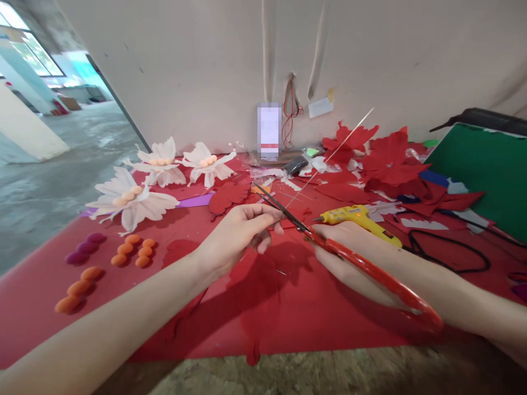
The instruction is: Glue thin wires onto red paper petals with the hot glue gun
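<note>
My left hand (245, 227) is closed in a pinch near the middle of the table. A long thin wire (333, 154) rises from its fingertips toward the upper right. My right hand (349, 241) grips a pair of scissors (370, 269) with red handles. Their dark blades lie slightly apart, pointing up and left, beside the left fingertips and the wire's lower end. Whether the blades touch the wire I cannot tell. Below the hands lies thin red fabric (255, 282), partly in shadow. A scalloped red petal (229, 198) rests just beyond my left hand.
A yellow glue gun (358, 216) lies beyond my right hand, its black cord (448, 269) looped rightward. White fabric flowers (134, 197) and orange pompom strips (80, 288) sit left. Red fabric flowers (391, 164) and a green board (481, 175) stand right. A blurred phone (269, 129) leans behind.
</note>
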Demonstrator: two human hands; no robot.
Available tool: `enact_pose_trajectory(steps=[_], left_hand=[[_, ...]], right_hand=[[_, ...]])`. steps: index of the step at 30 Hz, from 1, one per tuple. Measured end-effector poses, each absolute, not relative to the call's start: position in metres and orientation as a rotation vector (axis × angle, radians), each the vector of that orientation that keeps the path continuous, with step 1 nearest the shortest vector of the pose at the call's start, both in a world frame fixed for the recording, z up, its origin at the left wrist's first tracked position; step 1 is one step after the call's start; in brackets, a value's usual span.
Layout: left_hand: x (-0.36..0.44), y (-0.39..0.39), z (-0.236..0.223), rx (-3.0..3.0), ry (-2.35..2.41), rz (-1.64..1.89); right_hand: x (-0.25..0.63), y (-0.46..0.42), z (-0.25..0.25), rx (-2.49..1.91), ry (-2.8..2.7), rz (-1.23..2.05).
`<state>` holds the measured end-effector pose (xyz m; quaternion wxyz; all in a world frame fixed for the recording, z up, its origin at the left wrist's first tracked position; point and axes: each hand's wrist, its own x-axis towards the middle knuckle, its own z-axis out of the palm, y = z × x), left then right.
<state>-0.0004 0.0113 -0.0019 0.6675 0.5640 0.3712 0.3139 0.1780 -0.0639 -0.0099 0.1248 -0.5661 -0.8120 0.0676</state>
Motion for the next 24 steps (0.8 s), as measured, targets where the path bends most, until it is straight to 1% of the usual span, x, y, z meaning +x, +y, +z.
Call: enact_pose_trajectory(steps=[5,13,24], left_hand=[[0.002,0.012,-0.003,1.256,0.872,0.675],[0.004,0.013,-0.006,1.219,0.875,0.631],[0.006,0.009,-0.009,1.191,0.881,0.625]], right_hand=[[0.176,-0.056,-0.004,-1.734,-2.284,0.153],[0.171,-0.036,0.006,-1.938,-2.276,0.429],[0.169,-0.033,0.008,-1.898,-2.311,0.483]])
